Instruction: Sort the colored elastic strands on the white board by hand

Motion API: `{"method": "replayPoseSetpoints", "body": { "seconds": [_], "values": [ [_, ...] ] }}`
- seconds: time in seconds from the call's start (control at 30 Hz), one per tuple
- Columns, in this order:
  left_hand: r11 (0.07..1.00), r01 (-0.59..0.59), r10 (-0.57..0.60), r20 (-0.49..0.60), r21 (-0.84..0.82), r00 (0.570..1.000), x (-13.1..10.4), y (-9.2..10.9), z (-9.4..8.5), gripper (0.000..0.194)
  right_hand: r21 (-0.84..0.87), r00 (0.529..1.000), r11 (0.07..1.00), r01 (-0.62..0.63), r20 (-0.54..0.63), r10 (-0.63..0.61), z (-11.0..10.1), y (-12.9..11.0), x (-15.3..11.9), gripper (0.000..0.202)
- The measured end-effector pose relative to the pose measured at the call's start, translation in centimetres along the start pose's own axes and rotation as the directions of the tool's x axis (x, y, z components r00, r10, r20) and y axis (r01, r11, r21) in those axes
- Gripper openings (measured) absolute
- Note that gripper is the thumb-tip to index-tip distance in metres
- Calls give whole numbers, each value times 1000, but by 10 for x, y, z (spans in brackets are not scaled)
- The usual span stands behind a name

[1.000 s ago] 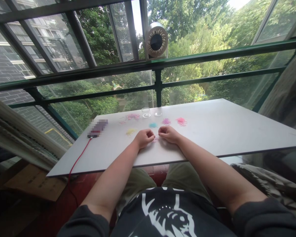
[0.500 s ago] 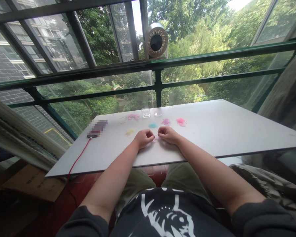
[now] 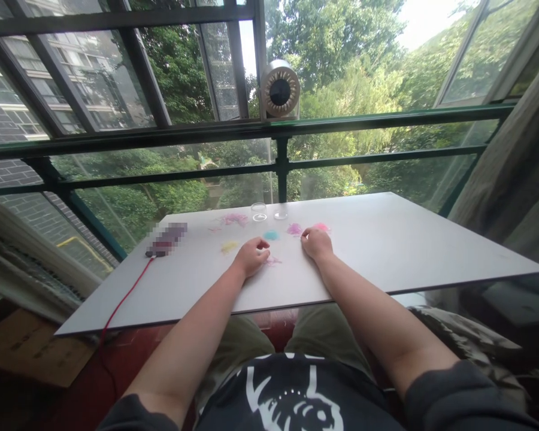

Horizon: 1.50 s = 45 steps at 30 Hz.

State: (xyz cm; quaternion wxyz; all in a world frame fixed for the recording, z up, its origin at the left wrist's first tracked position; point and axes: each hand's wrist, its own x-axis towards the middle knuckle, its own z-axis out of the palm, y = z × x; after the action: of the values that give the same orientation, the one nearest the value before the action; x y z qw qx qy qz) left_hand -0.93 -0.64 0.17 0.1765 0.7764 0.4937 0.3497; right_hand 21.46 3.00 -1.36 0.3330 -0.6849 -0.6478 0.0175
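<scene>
My left hand [image 3: 253,257] rests on the white table [image 3: 386,239] with its fingers curled. A small pale bit shows between thumb and fingers, too small to name. Beside its fingertips lies a loose cluster of thin pale pink strands [image 3: 273,261]. My right hand [image 3: 318,243] is closed, its fingertips near a purple pile of small thin pieces [image 3: 294,229]; whatever they hold is hidden. Just behind that hand sits a bright pink pile [image 3: 322,227], partly covered. A turquoise pile [image 3: 270,235] lies between the hands, farther back.
A yellow pile [image 3: 229,246] and a pink-purple scatter [image 3: 234,219] lie to the left. Two clear round containers [image 3: 259,213] stand at the far edge. A blurred-out phone-like device [image 3: 167,239] with a red cable [image 3: 130,293] lies at left. A green railing [image 3: 363,124] runs behind.
My hands have come apart from a fingertip-to-fingertip position with a thin strand between them. The right hand has moved toward the purple and pink piles. The camera view has shifted slightly.
</scene>
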Motion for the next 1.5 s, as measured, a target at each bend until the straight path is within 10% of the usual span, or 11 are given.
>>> {"method": "replayPoseSetpoints", "body": {
  "seconds": [0.37, 1.03, 1.5],
  "values": [
    [1000, 27, -27, 67, 1, 997, 0, -1, 0, 20, 23, 996, 996, -84, 17, 84, 0, -1, 0, 17],
    [996, 73, -74, 17, 52, 997, 1, 1, 0, 19, 21, 980, 988, 154, 123, -155, 8, -1, 3, 26],
    [998, 55, -55, 63, -1, 997, 2, -3, 2, 23, 363, 999, 931, 44, 5, -49, 8, 8, 2, 32]
  ]
}}
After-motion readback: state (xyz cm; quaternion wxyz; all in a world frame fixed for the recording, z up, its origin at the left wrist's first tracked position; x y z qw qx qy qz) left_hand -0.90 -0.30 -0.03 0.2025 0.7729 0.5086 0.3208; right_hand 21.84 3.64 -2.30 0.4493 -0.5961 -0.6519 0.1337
